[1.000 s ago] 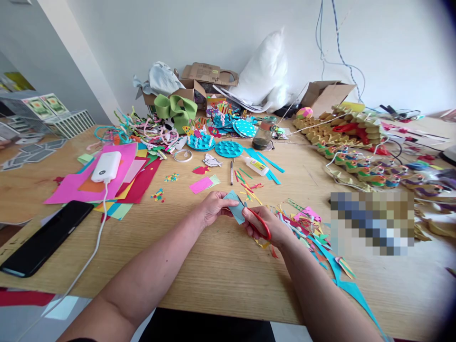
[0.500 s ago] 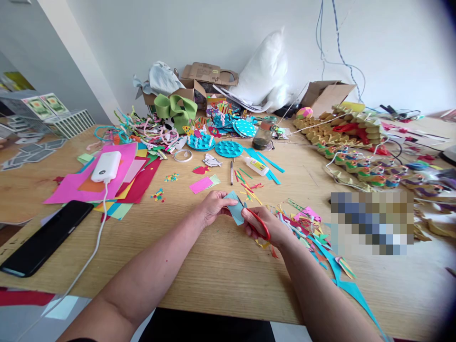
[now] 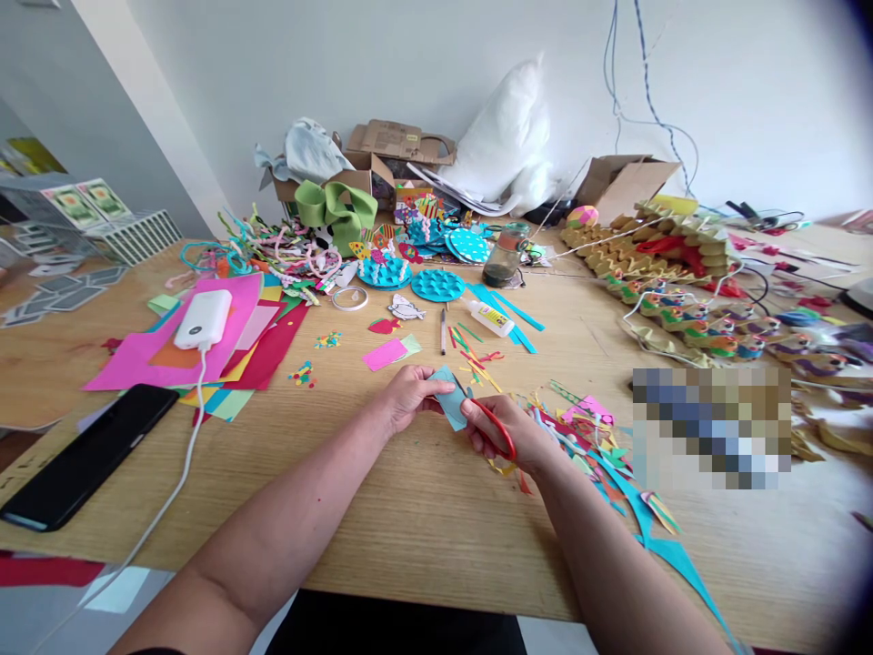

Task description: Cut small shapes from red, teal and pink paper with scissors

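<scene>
Between thumb and fingers, my left hand [image 3: 411, 398] pinches a small light-blue piece of paper [image 3: 450, 406] by its left side. My right hand [image 3: 508, 432] is closed around red-handled scissors [image 3: 503, 431], whose blades lie at the paper's upper right edge; the right thumb also touches the paper. Just beyond my hands lie a pen [image 3: 443, 331], thin coloured paper strips [image 3: 477, 357] and a pink paper rectangle [image 3: 385, 355]. A white glue bottle [image 3: 492, 317] rests on its side beside blue strips [image 3: 520, 307].
Paper scraps [image 3: 607, 455] are heaped by my right forearm. On the left are a black phone [image 3: 92, 455] and a white power bank [image 3: 204, 319] on coloured sheets [image 3: 113, 364], its cable crossing the table. A glass jar [image 3: 506, 255] and egg trays [image 3: 614, 250] stand farther back.
</scene>
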A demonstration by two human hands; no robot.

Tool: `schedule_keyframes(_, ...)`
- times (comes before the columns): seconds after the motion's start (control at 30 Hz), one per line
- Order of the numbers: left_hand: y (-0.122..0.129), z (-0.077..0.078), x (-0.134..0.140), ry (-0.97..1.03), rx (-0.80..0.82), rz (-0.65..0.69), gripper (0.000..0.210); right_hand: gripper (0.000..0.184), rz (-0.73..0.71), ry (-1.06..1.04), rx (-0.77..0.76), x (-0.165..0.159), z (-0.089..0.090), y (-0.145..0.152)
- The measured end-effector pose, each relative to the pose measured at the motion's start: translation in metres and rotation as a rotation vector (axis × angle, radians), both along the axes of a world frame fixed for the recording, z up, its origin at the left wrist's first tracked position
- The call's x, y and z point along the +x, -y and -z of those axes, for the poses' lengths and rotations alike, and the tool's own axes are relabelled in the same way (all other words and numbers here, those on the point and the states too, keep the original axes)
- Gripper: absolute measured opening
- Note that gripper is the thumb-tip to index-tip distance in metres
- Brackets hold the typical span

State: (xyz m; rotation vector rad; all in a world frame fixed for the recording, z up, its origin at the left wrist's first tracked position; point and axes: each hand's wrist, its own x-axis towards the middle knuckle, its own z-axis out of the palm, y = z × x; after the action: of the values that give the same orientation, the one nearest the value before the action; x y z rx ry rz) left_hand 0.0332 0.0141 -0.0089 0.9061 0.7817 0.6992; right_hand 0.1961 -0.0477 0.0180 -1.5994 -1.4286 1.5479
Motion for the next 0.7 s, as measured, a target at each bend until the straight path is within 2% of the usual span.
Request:
schedule_keyframes(0.4, 0.0004, -0.0011, -0.0006, -0.005, 0.007, 0.018, 0.031, 0.053, -0.017, 0.019, 0.001, -0.0008, -0.0040, 0.0010)
schedule_keyframes(0.7, -0.0006, -0.0009, -0.0004, -0.013, -0.009, 0.013, 0.036, 0.053, -0.005, 0.002, 0.000, 0.0004, 0.0024, -0.0012)
